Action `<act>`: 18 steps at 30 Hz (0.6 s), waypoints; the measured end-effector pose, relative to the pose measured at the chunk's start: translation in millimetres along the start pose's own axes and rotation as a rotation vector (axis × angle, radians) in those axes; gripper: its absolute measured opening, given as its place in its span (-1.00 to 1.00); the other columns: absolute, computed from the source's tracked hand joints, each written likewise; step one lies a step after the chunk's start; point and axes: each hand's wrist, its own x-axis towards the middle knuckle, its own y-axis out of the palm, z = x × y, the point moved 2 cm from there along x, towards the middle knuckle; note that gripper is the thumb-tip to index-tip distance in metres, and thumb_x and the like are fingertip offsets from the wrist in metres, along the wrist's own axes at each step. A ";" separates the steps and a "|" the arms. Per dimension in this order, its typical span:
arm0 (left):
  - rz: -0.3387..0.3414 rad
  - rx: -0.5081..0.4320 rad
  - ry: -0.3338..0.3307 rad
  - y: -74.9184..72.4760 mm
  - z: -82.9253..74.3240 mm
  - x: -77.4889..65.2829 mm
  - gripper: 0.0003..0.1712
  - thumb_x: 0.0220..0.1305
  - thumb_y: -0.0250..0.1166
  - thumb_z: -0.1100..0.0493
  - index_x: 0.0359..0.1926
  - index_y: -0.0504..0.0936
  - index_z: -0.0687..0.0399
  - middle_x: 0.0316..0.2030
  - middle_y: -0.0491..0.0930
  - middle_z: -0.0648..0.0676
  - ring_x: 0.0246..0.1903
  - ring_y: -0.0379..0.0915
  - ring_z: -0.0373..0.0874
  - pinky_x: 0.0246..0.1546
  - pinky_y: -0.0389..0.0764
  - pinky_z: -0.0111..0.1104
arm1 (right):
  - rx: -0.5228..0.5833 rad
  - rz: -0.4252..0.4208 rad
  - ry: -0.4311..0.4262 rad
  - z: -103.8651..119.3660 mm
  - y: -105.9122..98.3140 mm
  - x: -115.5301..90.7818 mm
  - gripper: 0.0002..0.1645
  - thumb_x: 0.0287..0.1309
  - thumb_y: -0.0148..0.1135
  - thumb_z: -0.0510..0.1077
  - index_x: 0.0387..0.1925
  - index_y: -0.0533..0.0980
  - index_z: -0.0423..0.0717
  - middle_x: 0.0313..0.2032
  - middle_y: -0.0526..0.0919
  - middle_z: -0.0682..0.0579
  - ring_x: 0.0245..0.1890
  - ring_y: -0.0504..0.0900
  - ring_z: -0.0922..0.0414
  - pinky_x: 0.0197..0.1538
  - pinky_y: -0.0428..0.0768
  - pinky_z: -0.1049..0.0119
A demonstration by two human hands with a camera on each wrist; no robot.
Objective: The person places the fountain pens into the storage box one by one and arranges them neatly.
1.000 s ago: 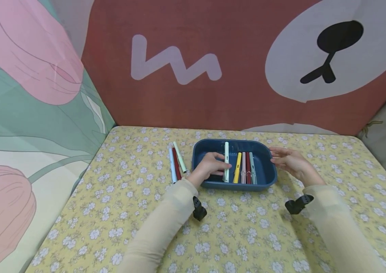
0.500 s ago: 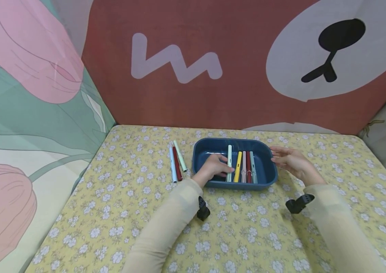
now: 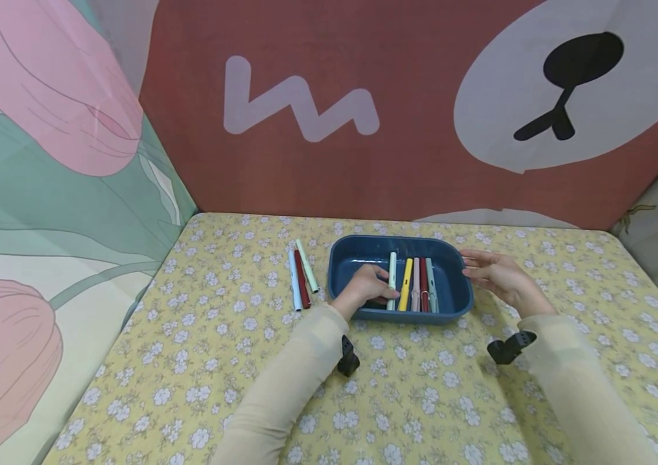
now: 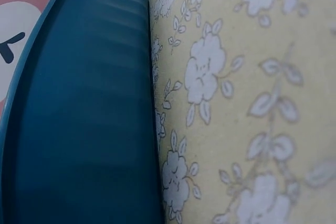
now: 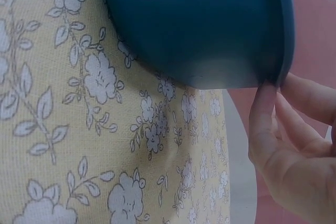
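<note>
A dark blue tray (image 3: 401,317) with rounded corners stands on the table. Inside it my left hand (image 3: 363,285) holds a pale green pen (image 3: 392,265) near its lower end, between thumb and fingers. Just right of that pen lie a yellow pen (image 3: 406,284), a pink pen (image 3: 416,284), a dark red pen (image 3: 424,284) and a grey-green pen (image 3: 432,284), roughly side by side. My right hand (image 3: 500,274) pinches the tray's right rim; the right wrist view shows thumb and fingers (image 5: 264,103) at that rim. Only the tray's outer wall (image 4: 84,108) fills the left wrist view, hiding the pens.
Left of the tray, on the flowered tablecloth (image 3: 189,361), lie a light blue pen (image 3: 294,281), a dark red pen (image 3: 302,279) and a light green pen (image 3: 307,266). A brown printed backdrop (image 3: 305,174) rises behind the table's far edge.
My left hand has moved right and lower inside the tray with the pale green pen, bringing it close beside the yellow one. The right hand stays at the rim.
</note>
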 end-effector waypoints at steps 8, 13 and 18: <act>0.029 0.027 0.012 0.7 -0.6 0.5 -0.48 0.08 0.37 0.43 0.12 0.53 0.26 -0.05 0.65 0.23 -0.18 0.69 0.02 -0.26 0.74 -0.38 | 0.016 -0.004 -0.005 0.1 -0.1 -0.7 -0.18 0.34 0.09 -0.16 0.48 -0.05 -0.18 0.09 0.39 0.21 -0.19 0.53 0.59 -0.08 0.59 0.64; 0.049 0.031 0.016 -0.2 -0.7 -0.2 -0.50 0.10 0.34 0.45 0.11 0.54 0.27 -0.03 0.65 0.24 -0.17 0.69 0.02 -0.28 0.75 -0.39 | 0.036 0.002 -0.010 -0.4 -0.7 -0.9 -0.17 0.33 0.12 -0.16 0.48 -0.05 -0.19 -0.12 0.40 0.44 -0.19 0.54 0.57 -0.08 0.59 0.64; 0.052 0.025 0.005 -0.8 -0.2 -0.4 -0.52 0.12 0.35 0.41 0.11 0.54 0.24 -0.07 0.65 0.22 -0.20 0.69 0.02 -0.31 0.74 -0.40 | 0.038 0.002 -0.011 -0.2 -0.5 -0.9 -0.17 0.32 0.13 -0.15 0.48 -0.04 -0.18 -0.11 0.39 0.44 -0.18 0.54 0.57 -0.08 0.59 0.63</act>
